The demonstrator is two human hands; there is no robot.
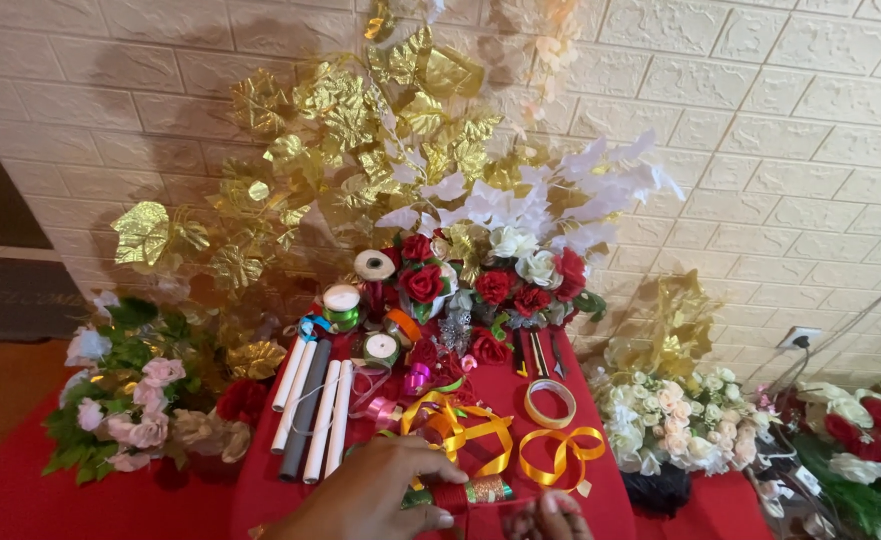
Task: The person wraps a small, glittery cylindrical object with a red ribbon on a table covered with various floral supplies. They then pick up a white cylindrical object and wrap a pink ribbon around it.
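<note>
At the bottom edge we note our left hand (pixel 370 495), fingers curled loosely downward and closed around the near end of a small red roll with a glittery green-and-gold band (pixel 465 492), which lies on the red cloth-covered table (pixel 600 495) right at the front, just left of centre; our right hand (pixel 550 518) shows only as a few fingertips at the frame's edge, touching or just beside the roll's other end, and we cannot tell how far they are open or whether they grip anything. Just beyond the roll we see loops of orange-gold satin ribbon (pixel 465 428), with a second curl of the same ribbon (pixel 560 455) to the right and a clear ring of tape (pixel 549 402) behind that. To the left lie four long rods side by side, three white and one dark grey (pixel 312 412). Farther back stand several ribbon spools, green, orange and white (pixel 343 305), then a cluster of red and white artificial roses (pixel 495 280). Behind it rise sprays of shiny gold foil leaves (pixel 360 130) and white fabric leaves (pixel 550 195) against a cream brick-pattern wall (pixel 780 110). Off the table, pink and white flowers with green leaves (pixel 125 400) sit at left, a cream-white flower bunch (pixel 665 410) at right
</note>
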